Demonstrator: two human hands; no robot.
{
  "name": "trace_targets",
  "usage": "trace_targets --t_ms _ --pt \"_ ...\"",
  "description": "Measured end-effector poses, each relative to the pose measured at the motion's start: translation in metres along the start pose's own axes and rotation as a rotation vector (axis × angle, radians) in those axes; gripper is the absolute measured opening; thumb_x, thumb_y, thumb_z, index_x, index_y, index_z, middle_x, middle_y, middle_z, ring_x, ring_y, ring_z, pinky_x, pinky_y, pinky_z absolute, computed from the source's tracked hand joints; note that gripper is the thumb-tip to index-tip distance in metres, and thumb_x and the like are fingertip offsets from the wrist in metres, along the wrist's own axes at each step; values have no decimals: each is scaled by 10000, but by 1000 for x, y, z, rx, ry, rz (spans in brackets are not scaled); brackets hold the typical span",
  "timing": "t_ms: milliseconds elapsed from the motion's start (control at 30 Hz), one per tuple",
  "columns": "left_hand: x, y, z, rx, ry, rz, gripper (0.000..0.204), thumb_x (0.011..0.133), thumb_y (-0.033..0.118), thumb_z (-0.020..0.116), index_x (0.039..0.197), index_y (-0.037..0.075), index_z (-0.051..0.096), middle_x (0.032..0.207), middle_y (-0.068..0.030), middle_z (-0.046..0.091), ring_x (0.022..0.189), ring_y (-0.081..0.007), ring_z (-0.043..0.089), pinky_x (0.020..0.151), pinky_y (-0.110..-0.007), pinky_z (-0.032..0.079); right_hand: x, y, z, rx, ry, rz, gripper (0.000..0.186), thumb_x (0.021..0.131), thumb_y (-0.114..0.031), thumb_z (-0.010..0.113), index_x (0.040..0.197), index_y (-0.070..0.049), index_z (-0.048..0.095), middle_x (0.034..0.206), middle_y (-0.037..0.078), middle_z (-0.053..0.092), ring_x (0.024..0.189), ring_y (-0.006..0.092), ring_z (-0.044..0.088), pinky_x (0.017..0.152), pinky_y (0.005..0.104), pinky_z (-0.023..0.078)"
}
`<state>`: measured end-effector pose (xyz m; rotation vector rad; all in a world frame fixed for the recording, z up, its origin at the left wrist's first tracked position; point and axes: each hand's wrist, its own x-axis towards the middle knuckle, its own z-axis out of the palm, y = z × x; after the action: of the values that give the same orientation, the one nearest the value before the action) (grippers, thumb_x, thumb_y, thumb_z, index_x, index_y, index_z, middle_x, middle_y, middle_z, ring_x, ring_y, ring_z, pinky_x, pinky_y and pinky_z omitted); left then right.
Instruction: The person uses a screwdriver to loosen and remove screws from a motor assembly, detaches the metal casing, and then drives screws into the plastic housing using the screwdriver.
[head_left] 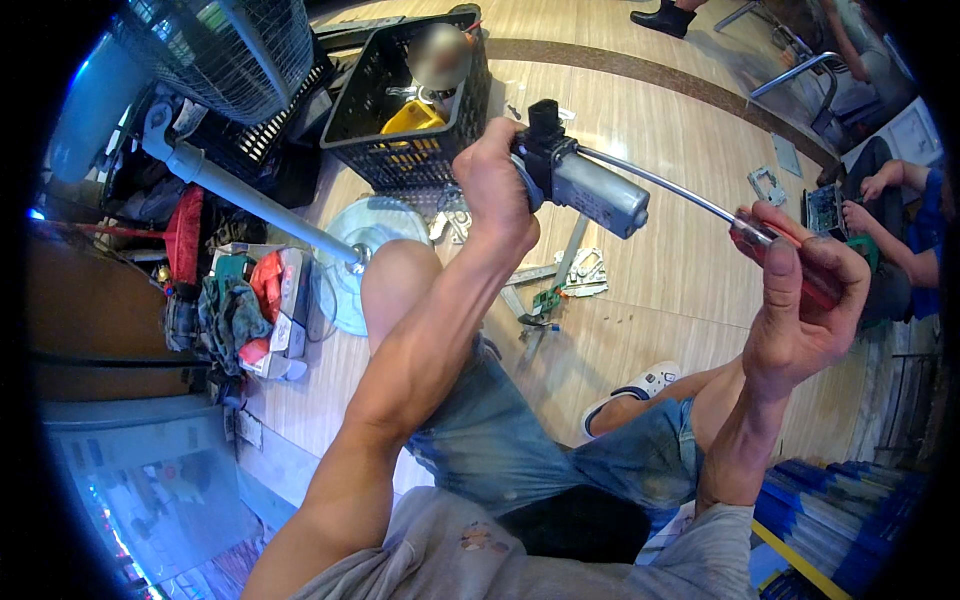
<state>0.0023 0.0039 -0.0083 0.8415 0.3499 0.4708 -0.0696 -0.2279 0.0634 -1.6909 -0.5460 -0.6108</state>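
My left hand (pixel 495 185) is closed around a small electric motor (pixel 600 195) with a silver cylindrical body and a black gear housing. It is held up over the floor, with the silver body pointing right. In my right hand (pixel 800 300) is a screwdriver (pixel 660 182) with a long steel shaft and a reddish clear handle. My fingers and thumb wrap the handle. The shaft reaches left to the black housing, where its tip meets or passes behind the motor; I cannot tell which.
A black crate (pixel 400 155) holding a yellow part stands at the far left-middle, near a pedestal fan (pixel 270 215). Metal plates and a green circuit board (pixel 546 300) lie on the wooden floor. At right, another person's hands (pixel 865 200) work on a device.
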Motion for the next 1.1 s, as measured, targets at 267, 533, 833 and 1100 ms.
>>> trace_targets --t_ms 267,533,833,1100 --pt "8 3 -2 -113 29 -19 197 811 123 554 661 1 591 656 -43 566 561 -126 536 530 -305 427 5 17 21 92 65 -78 307 940 -71 605 1177 -30 415 1147 277 622 1030 313 659 919 426 539" --pt "5 6 -2 -16 -9 -37 176 880 182 535 885 39 638 763 -52 637 645 -162 605 615 -312 496 0 22 11 218 -30 -192 324 910 -22 627 1131 -36 390 1129 287 623 1017 343 668 895 426 558" --pt "4 8 -2 -78 -8 44 176 798 114 564 653 15 571 668 -31 561 565 -126 527 546 -290 429 1 22 20 25 53 -118 359 915 -49 637 1167 -15 384 1172 281 608 991 338 676 854 403 576" --pt "2 9 0 -28 -2 41 149 844 147 546 793 21 607 731 -42 603 622 -133 567 584 -295 453 -1 22 9 162 -71 -168 302 971 -92 547 1229 -66 394 1193 248 616 1105 397 620 906 464 566"
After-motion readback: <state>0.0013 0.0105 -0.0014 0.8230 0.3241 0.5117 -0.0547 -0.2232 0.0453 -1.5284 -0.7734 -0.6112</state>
